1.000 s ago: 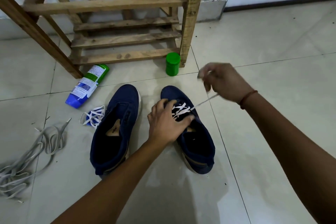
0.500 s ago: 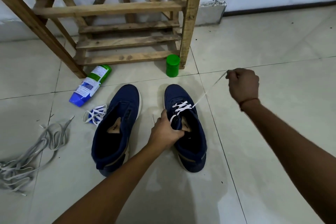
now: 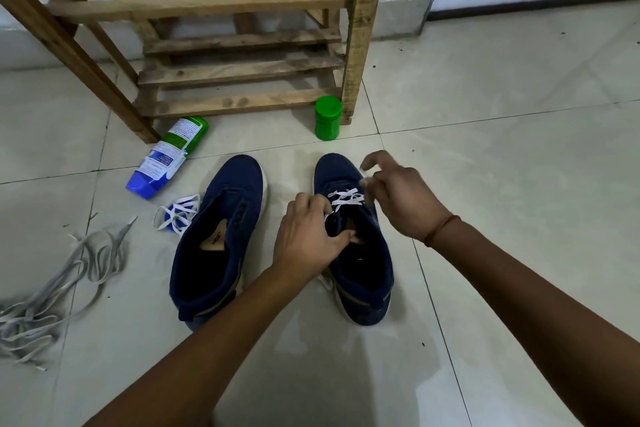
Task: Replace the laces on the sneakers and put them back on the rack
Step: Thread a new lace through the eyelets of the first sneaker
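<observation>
Sneakers (image 3: 214,243) in navy sit side by side on the tiled floor (image 3: 502,149), in front of the wooden rack (image 3: 207,7). My left hand (image 3: 308,236) grips the right-hand sneaker (image 3: 360,274) at its opening, thumb tucked inside. My right hand (image 3: 401,198) pinches the white lace (image 3: 346,199) threaded through its front eyelets. A spare white lace (image 3: 178,217) lies beside the other sneaker, and grey laces (image 3: 52,288) are heaped farther left. The green jar (image 3: 328,118) stands lidded by the rack, its contents hidden. A bottle (image 3: 166,156) lies on its side.

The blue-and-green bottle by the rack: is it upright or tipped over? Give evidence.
Tipped over: the bottle lies lengthwise on the floor tiles, blue end nearer the camera, green end toward the wooden rack.
</observation>
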